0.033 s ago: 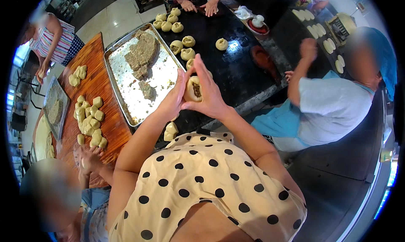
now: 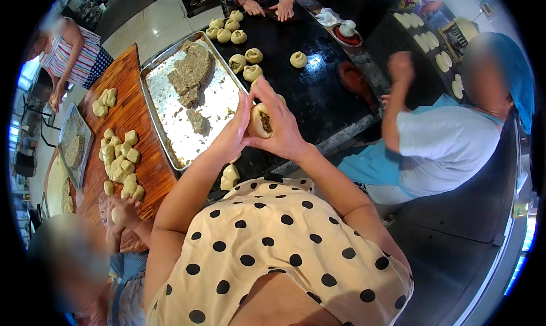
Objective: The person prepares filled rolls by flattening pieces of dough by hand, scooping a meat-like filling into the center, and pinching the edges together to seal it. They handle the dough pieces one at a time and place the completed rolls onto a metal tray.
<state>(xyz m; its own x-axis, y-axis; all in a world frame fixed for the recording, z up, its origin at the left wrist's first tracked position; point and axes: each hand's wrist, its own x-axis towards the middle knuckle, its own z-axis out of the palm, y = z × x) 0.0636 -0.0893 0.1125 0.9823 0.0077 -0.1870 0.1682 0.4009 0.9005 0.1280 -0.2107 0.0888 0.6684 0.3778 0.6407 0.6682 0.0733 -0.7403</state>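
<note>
My left hand (image 2: 235, 130) and right hand (image 2: 289, 130) are curled around a soft dough ball (image 2: 259, 124), fingers hugging it. Brown filling shows on top. It's near the metal tray (image 2: 165, 107).

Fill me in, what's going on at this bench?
The person's left hand and right hand cup a dough ball, its top open with brown filling showing. To the left, a metal tray holds a crumbly brown mass. Beyond the hands, more dough balls sit on the black tabletop. Plain dough lumps lie on the wooden table, left of the tray.
</note>
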